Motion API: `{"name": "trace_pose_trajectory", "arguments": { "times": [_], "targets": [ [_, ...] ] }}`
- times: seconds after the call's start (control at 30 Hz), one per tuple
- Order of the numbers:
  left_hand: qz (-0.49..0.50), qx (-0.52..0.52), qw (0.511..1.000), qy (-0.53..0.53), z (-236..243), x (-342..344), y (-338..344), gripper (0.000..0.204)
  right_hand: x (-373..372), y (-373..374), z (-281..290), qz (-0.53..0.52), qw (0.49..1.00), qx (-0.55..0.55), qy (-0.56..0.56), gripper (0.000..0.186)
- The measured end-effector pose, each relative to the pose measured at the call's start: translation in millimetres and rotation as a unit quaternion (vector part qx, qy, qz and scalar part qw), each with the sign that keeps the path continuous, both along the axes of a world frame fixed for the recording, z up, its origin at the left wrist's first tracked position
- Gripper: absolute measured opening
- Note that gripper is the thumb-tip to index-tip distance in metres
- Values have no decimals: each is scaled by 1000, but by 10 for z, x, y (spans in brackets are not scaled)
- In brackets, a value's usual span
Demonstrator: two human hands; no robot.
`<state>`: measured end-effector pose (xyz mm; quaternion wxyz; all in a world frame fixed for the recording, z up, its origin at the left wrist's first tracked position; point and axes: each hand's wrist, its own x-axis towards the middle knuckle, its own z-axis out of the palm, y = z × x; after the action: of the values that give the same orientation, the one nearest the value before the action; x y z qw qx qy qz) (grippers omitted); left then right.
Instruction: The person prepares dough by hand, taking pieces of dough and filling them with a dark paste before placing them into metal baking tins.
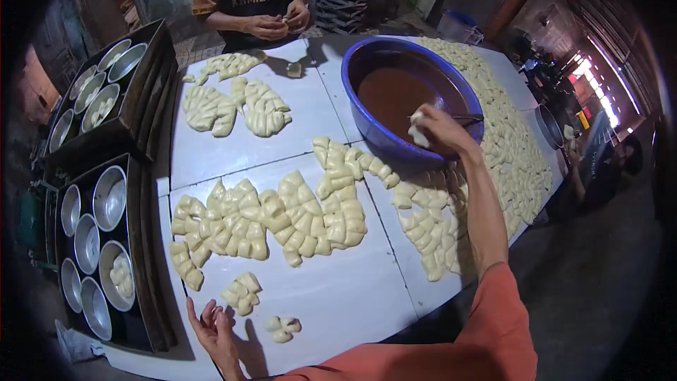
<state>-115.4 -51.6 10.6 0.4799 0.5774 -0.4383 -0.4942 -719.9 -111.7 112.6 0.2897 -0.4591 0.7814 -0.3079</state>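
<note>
My right hand (443,129) reaches over a blue plastic tub (356,102) of brown liquid (391,92), closed on a small pale lump of dough (418,131). The stick-like handle of something rests at the tub's right rim; its lower end is hidden. Near the front left of the table, my left hand (216,336) is open and empty, fingers apart. Just beyond it lies a small cluster of dough pieces (242,293), with another little group (283,329) to its right. Larger sheets of cut dough pieces (303,219) spread across the middle of the white tabletop (338,289).
Dark trays (166,303) with round metal tins (109,197) stand along the left edge; some tins hold dough. Many dough pieces (504,127) cover the right side. Across the table a person (261,0) handles dough. Another person (599,166) is at the far right beside a pan (549,125).
</note>
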Motion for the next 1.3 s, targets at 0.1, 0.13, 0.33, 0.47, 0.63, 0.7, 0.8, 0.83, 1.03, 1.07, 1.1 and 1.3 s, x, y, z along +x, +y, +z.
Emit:
{"name": "trace_pose_trajectory", "arguments": {
  "times": [0.1,0.13,0.33,0.47,0.63,0.7,0.8,0.83,1.03,1.07,1.1,1.3],
  "targets": [
    [-15,12,1000,5,61,-113,-55,76,-47,-132,-95,74,976,113,171,33],
    [-35,-9,999,0,38,-111,-75,76,-49,-181,-119,74,976,110,170,33],
    [-25,21,999,-34,52,-100,-51,73,-59,-310,-164,142,953,240,117,42],
    [-51,25,998,-25,-7,-55,-47,59,31,-244,-104,164,953,145,207,38],
    [-92,40,995,-4,72,-372,-125,41,146,25,-7,34,995,-44,83,26],
    [-134,11,991,11,76,-595,-173,39,263,101,20,-20,994,-109,-23,24],
    [-177,29,981,78,67,-1130,-214,35,748,231,91,-84,956,-189,-208,16],
    [-218,48,967,119,106,-1342,-243,36,890,278,66,-76,930,-225,-280,15],
    [-363,174,846,350,312,-2126,-258,38,2294,518,-167,-102,846,-225,-473,17],
    [-357,201,815,409,225,-2140,-232,37,2480,567,-198,-124,844,-202,-482,18],
    [-351,203,818,407,215,-2075,-197,37,2588,584,-308,-74,838,-201,-502,19],
    [-234,219,871,373,76,-1546,-220,26,2863,777,-663,-22,777,-187,-601,26]
  ]
}}
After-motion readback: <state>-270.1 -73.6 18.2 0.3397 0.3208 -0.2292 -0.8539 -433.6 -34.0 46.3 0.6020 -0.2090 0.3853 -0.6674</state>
